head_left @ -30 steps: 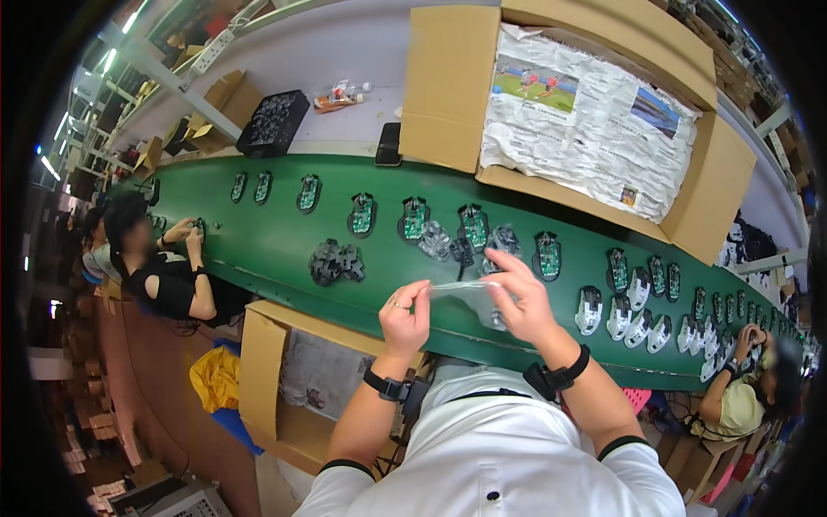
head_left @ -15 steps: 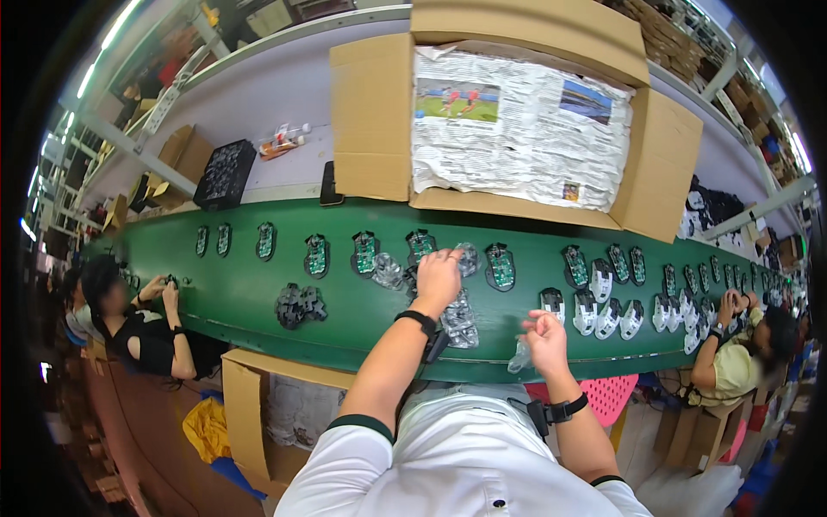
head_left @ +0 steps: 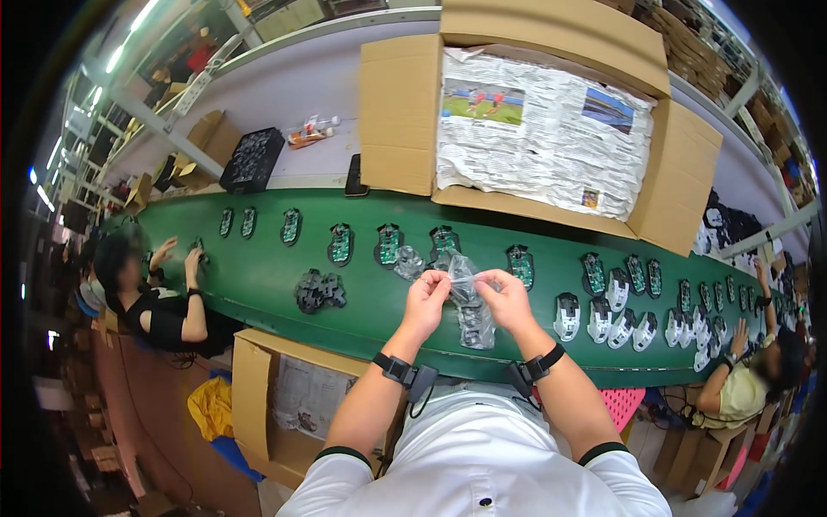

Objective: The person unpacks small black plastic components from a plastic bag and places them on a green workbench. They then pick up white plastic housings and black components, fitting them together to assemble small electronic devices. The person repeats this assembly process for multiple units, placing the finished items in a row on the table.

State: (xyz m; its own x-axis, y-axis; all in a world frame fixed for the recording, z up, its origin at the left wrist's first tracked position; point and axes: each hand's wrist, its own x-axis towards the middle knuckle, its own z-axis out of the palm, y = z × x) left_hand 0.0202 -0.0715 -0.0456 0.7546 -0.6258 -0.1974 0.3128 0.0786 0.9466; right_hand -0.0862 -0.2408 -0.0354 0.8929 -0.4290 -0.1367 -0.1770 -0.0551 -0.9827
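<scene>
My left hand [head_left: 427, 300] and my right hand [head_left: 506, 302] are raised over the near part of the green bench, fingers pinched. Between them a clear plastic bag [head_left: 463, 278] is stretched, gripped at either side. Just under and behind it lie clear bags of dark small parts [head_left: 475, 327], partly covered by my hands. Another clear bag [head_left: 408, 263] sits left of my left hand. Along the far side stand mouse bases with green circuit boards [head_left: 444, 241], one [head_left: 519, 265] just beyond my right hand.
A pile of black parts [head_left: 320, 291] lies to the left. White mouse shells [head_left: 600, 320] stand in rows to the right. A large open carton [head_left: 396, 112] with newspaper stands behind the bench. People work at the left [head_left: 159, 319] and right [head_left: 736, 379]. Another carton [head_left: 252, 401] is below the bench's near edge.
My right hand has come up and left from the near edge to meet my left hand. My left hand has drawn back from the bagged parts. Both now pull at the clear bag.
</scene>
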